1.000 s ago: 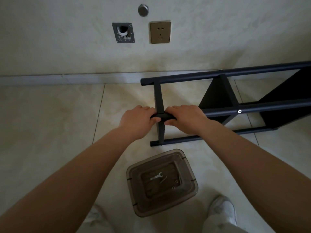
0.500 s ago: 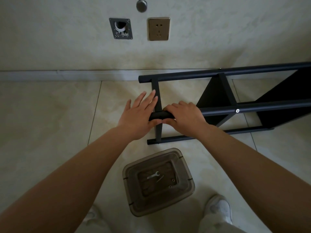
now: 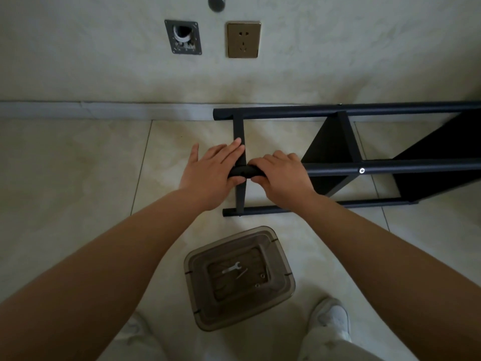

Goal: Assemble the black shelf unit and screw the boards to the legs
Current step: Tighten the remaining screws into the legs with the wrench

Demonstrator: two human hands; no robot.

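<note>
The black shelf unit lies on its side on the tiled floor, its legs running right out of view and black boards set between them. My right hand grips the near upper leg close to its end. At the end of that leg sits a black foot cap. My left hand touches the cap with its thumb underneath and its fingers held straight over the cross bar. A silver screw head shows on the leg.
A smoky clear plastic bin stands on the floor near my feet, holding a small wrench and a few small screws. The wall with a socket and an open wall box rises just behind the shelf. My shoes are at the bottom.
My left hand went from gripping the leg's end with curled fingers to straight fingers over the cross bar, thumb still at the cap. My right hand kept its grip. The view shifted slightly.
</note>
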